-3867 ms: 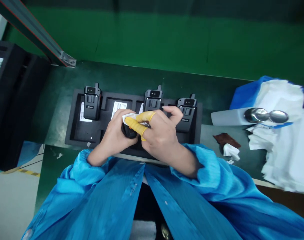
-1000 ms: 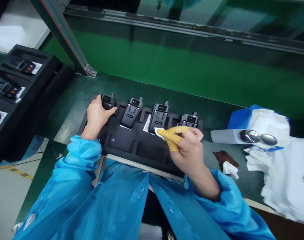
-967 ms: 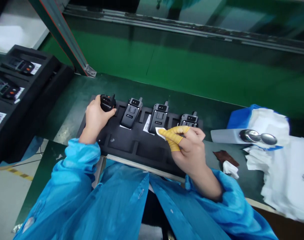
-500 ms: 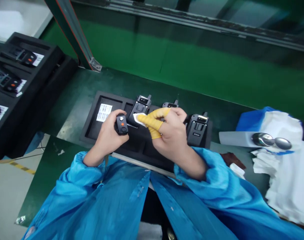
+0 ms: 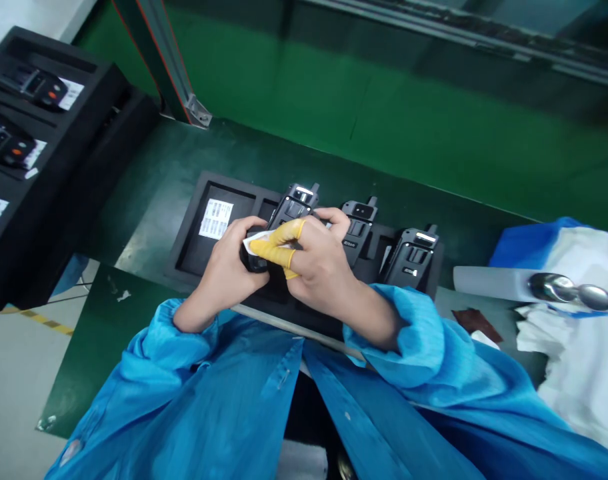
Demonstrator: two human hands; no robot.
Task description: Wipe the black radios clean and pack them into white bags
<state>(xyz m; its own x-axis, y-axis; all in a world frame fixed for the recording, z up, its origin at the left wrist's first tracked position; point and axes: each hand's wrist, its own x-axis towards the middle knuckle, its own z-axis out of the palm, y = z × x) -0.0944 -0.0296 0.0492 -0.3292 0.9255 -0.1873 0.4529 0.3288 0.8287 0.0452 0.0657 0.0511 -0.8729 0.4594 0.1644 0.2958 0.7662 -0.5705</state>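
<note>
My left hand point(image 5: 229, 267) is closed round a small black device point(image 5: 253, 261), held just above the front of a black foam tray point(image 5: 191, 220). My right hand point(image 5: 317, 263), with yellow finger cots on two fingers, pinches a small white wipe point(image 5: 261, 239) against the top of that device. Three more black devices stand upright in the tray's slots: one point(image 5: 297, 203) just behind my hands, one point(image 5: 359, 223) in the middle and one point(image 5: 413, 257) at the right. A white label point(image 5: 217, 218) lies in the tray's left slot, which holds no device.
At the left stands a taller black foam rack point(image 5: 59, 133) holding more devices with orange buttons. To the right lie white cloths point(image 5: 579, 333), a blue sheet point(image 5: 524, 240) and a shiny metal dispenser top point(image 5: 569, 293). A slanted metal post point(image 5: 169, 67) rises behind the tray. A green wall lies beyond.
My left hand lifted the leftmost device out of its slot and brought it to the middle front. My right hand moved left with the wipe and now presses it on that device.
</note>
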